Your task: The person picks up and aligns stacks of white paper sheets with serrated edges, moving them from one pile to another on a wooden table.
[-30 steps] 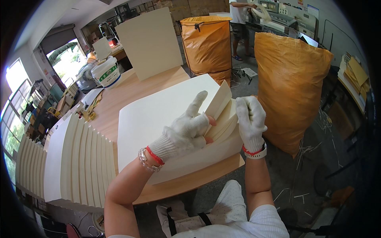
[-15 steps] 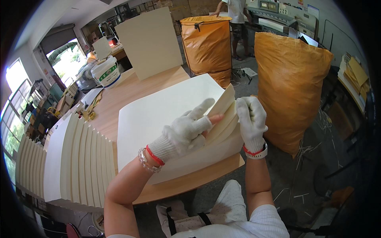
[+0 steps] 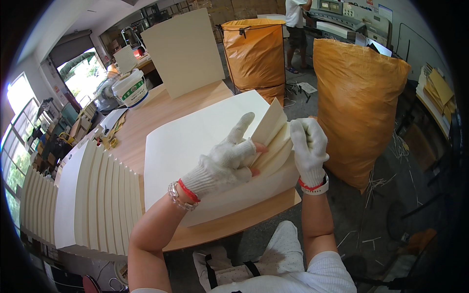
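Note:
A stack of large cream paper sheets [image 3: 195,132] lies on the wooden table before me, its right corner bent upward and fanned into several layers. My left hand [image 3: 222,163], in a white knitted glove with bare fingertips showing, rests palm down on the stack. One digit points up and away while the bare fingertips touch the lifted sheets [image 3: 267,122]; the fingers are spread. At the right corner my right hand [image 3: 309,144], also gloved, is closed with its fingers curled against the edges of the fanned sheets. Its fingertips are partly hidden.
Left of the stack stand stepped piles of cream sheets [image 3: 105,195]. A white bucket [image 3: 131,89] and an upright board [image 3: 183,53] are on the far table [image 3: 141,122]. Two orange sacks [image 3: 359,107] stand right and beyond. A person [image 3: 295,29] is by a machine [image 3: 349,22].
My left hand's raised digit has swung more upright and its fingertips have shifted slightly along the lifted sheets. The right hand has barely moved. The far person has turned toward the machine.

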Available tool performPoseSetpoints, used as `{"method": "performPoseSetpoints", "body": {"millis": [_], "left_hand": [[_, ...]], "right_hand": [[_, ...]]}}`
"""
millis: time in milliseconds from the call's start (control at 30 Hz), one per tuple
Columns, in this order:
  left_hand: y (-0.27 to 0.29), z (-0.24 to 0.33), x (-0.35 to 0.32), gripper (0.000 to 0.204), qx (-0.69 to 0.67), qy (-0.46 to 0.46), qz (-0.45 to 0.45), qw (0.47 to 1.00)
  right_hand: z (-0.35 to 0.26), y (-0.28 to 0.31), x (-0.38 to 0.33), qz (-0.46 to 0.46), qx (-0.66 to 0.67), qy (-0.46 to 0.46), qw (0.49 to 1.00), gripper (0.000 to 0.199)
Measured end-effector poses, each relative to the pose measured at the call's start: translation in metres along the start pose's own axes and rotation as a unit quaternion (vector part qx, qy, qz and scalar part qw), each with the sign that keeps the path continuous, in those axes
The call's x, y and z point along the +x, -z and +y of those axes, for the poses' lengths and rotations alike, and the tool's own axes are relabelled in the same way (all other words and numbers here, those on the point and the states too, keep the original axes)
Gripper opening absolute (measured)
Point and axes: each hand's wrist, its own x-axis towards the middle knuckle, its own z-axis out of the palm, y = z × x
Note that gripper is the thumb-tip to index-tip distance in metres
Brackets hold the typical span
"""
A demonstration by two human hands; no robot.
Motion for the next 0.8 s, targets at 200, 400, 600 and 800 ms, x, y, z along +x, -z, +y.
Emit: {"method": "performPoseSetpoints", "body": {"millis": [200, 400, 600, 800], "left_hand": [[0.004, -0.006, 0.002, 0.036, 0.041, -0.054, -0.048, 0.997], [0.004, 0.001, 0.001, 0.038, 0.027, -0.01, -0.034, 0.999], [0.001, 0.001, 0.0, 0.038, 0.03, 0.042, -0.034, 0.998], [0.0, -0.005, -0.002, 0.038, -0.028, 0.007, -0.008, 1.0]], "right_hand": [[0.003, -0.001, 0.0, 0.012, -0.011, 0.015, 1.0, 0.018], [0.007, 0.0, 0.0, 0.021, -0.015, 0.009, 1.0, 0.015], [0.003, -0.002, 0.0, 0.021, -0.003, 0.014, 1.0, 0.015], [0.001, 0.005, -0.001, 0.021, -0.014, 0.016, 1.0, 0.011]]}}
